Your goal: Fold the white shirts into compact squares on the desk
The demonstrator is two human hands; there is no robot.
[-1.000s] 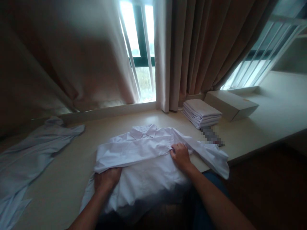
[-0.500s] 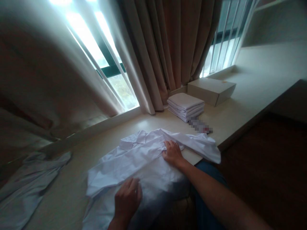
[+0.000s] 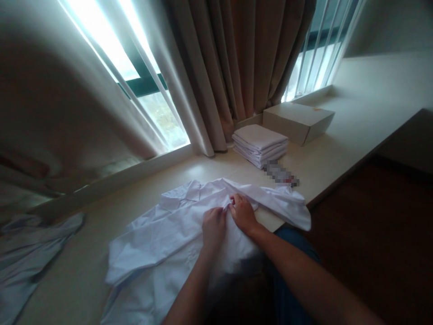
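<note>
A white collared shirt (image 3: 149,243) lies spread in front of me, its collar toward the window and one sleeve stretched out to the right over the ledge's edge. My right hand (image 3: 242,212) is closed on a fold of the shirt near its upper right part. Right beside it, my left hand (image 3: 214,225) pinches the same area of cloth, the fingertips of both hands nearly meeting. Slight blur softens the left hand, and its thumb is mostly hidden. The lower part of the shirt falls into shadow near my lap.
On the pale ledge (image 3: 352,135) stand a stack of folded white cloth (image 3: 259,142) and a closed box (image 3: 297,119). A pixelated item (image 3: 280,173) lies before the stack. Another light garment (image 3: 37,253) is at the far left. Curtains (image 3: 216,67) hang behind.
My left hand has moved up and to the right across the shirt, from its lower middle to beside my right hand. The right hand has stayed on the cloth.
</note>
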